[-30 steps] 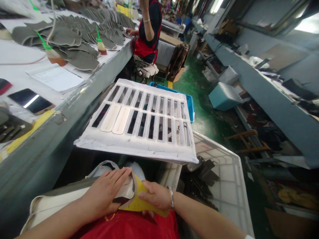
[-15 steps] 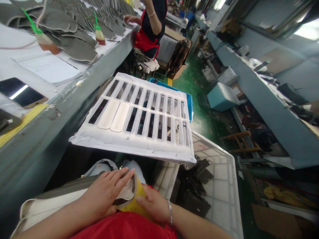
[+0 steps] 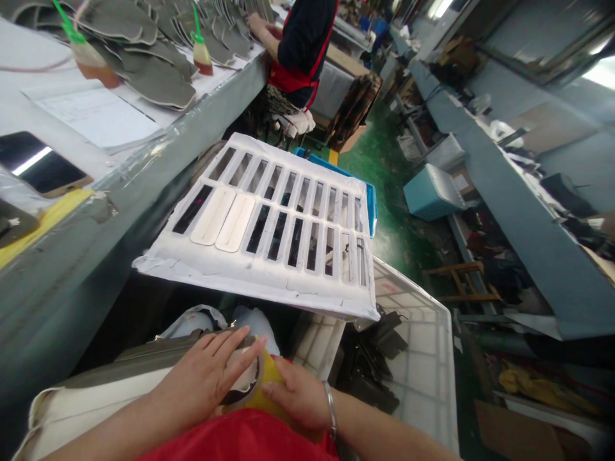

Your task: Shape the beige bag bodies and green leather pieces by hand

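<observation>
My left hand [image 3: 207, 371] lies flat, fingers stretched out, over a grey and cream fabric piece [image 3: 108, 398] across my lap. My right hand [image 3: 303, 395] grips a curved yellow piece [image 3: 270, 366] with a dark edge, its thumb lying on the yellow surface. The left fingertips reach to the rim of this yellow piece, where a bit of cream material shows inside the curve. Beneath the red apron [image 3: 240, 438] its lower part is hidden. Ahead of both hands is a white slotted board [image 3: 269, 275] with two cream oval strips [image 3: 235, 222] on it.
A white crate [image 3: 425, 365] holding dark pieces [image 3: 377, 358] stands at the right. On the left table [image 3: 139, 169] are grey cut pieces [image 3: 158, 83], two green-tipped bottles [image 3: 202, 56], paper [image 3: 96, 115] and a phone [image 3: 41, 163]. Another person [image 3: 302, 51] works farther back.
The view has shifted slightly. My left hand has moved a little over the yellow piece's rim, while my right hand keeps its grip. The other person's arm has lowered to the table.
</observation>
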Available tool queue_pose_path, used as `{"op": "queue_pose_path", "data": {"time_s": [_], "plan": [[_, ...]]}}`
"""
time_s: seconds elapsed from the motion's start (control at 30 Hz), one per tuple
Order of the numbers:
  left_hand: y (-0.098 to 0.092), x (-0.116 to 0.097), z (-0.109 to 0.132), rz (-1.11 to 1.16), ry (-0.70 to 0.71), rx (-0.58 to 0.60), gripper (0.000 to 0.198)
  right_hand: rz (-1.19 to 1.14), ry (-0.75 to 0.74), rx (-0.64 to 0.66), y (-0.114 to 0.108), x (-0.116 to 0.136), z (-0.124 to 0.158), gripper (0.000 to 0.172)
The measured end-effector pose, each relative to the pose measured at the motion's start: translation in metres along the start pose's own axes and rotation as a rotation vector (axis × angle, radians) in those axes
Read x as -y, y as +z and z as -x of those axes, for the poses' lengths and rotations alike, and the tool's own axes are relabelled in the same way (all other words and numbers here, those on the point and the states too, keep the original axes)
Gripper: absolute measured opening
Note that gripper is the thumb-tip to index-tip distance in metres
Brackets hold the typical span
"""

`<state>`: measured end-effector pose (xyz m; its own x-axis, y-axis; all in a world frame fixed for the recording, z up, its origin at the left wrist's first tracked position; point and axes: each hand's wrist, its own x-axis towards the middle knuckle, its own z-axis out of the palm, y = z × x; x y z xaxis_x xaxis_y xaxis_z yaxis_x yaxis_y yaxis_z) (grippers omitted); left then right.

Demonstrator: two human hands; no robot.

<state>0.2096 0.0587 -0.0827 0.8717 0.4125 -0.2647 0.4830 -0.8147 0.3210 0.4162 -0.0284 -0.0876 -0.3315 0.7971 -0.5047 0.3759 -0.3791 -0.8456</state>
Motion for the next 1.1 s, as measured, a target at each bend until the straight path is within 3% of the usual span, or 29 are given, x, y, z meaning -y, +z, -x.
{"op": "queue_pose_path", "data": {"time_s": [0.23, 0.4, 0.7, 0.77, 0.9, 0.93, 1.0, 1.1], "plan": [[0.009, 0.002, 0.0, -0.03, 0.02, -0.058, 0.095, 0.049, 0.026, 0.102, -0.007, 0.002, -0.006, 0.035], [0.011, 0.002, 0.004, -0.066, 0.032, -0.143, 0.084, 0.059, 0.001, 0.103, 0.001, 0.005, -0.01, 0.035], [0.011, -0.005, 0.019, -0.017, -0.04, -0.233, 0.083, 0.163, 0.151, -0.311, 0.046, 0.009, -0.013, 0.035], [0.01, -0.01, 0.02, -0.036, -0.046, -0.257, 0.086, 0.02, 0.194, -0.348, 0.049, 0.014, -0.008, 0.034], [0.01, -0.015, 0.024, -0.077, -0.065, -0.322, 0.08, -0.515, 0.241, -0.12, 0.036, 0.023, 0.023, 0.042], [0.011, -0.015, 0.026, -0.084, -0.078, -0.336, 0.078, -0.61, 0.199, -0.137, 0.03, 0.024, 0.031, 0.043], [0.013, -0.013, 0.028, -0.092, -0.097, -0.353, 0.081, -0.785, 0.043, -0.319, 0.022, 0.028, 0.038, 0.04], [0.016, -0.012, 0.029, -0.106, -0.113, -0.359, 0.085, -1.067, -0.184, -0.609, 0.024, 0.037, 0.024, 0.035]]}}
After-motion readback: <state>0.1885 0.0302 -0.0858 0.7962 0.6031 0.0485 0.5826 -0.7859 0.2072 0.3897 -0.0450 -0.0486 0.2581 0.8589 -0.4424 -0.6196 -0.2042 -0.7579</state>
